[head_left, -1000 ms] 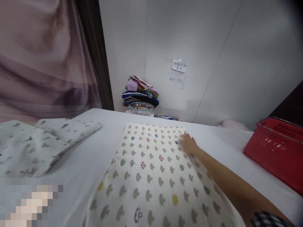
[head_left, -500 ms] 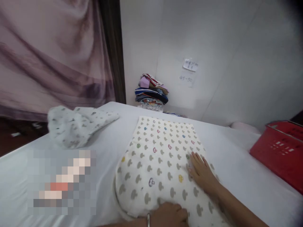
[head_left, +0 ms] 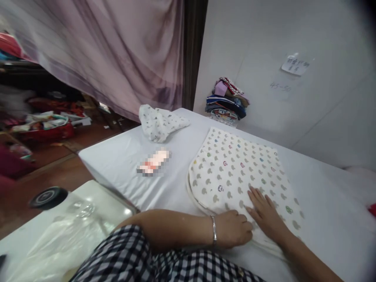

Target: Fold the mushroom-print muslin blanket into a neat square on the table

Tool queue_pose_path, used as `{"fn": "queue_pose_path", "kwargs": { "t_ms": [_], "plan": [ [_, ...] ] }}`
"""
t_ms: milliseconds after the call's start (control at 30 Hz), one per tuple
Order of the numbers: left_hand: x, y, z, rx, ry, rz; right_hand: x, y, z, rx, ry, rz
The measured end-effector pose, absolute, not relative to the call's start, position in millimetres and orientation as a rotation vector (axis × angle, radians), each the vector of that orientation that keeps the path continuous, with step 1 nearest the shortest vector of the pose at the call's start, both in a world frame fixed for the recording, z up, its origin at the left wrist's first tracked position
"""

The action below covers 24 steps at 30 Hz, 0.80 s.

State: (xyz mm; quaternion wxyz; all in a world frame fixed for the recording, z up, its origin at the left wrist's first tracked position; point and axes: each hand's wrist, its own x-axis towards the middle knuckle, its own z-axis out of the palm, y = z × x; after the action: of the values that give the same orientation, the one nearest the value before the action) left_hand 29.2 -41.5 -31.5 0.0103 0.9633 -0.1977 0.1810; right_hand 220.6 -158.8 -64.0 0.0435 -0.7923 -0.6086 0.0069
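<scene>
A cream cloth with a mushroom print (head_left: 235, 168) lies folded flat on the white table (head_left: 123, 164). My right hand (head_left: 264, 211) rests open and flat on the cloth's near part, fingers spread. My left hand (head_left: 233, 229), with a bangle at the wrist, is closed over the cloth's near edge just left of the right hand, its fingers curled on the fabric. My checked sleeve fills the bottom of the view.
A crumpled white printed cloth (head_left: 160, 123) lies at the table's far left corner. A stack of folded fabrics (head_left: 227, 102) stands against the white wall. A pink curtain (head_left: 117, 58) hangs at left. A lower white surface with clear plastic (head_left: 58, 231) is near left.
My view has swung left and back. The right hand slid from the cloth's far edge toward me. The left hand came in and closed on the near edge.
</scene>
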Motion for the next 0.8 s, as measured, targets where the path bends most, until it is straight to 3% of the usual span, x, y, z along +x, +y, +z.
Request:
{"fn": "queue_pose_path", "kwargs": {
  "t_ms": [167, 500, 800],
  "plan": [
    [-2, -19, -27, 3.087, -0.422, 0.543, 207, -148, -55, -2.355, -1.789, 0.131],
    [-35, -12, -30, 3.016, -0.044, 0.549, 114, -42, 11, -1.695, -1.668, 0.610],
    [-39, -19, -28, 2.827, -0.100, 0.608, 142, -57, -8, -1.767, -1.595, 0.421]
  ]
}}
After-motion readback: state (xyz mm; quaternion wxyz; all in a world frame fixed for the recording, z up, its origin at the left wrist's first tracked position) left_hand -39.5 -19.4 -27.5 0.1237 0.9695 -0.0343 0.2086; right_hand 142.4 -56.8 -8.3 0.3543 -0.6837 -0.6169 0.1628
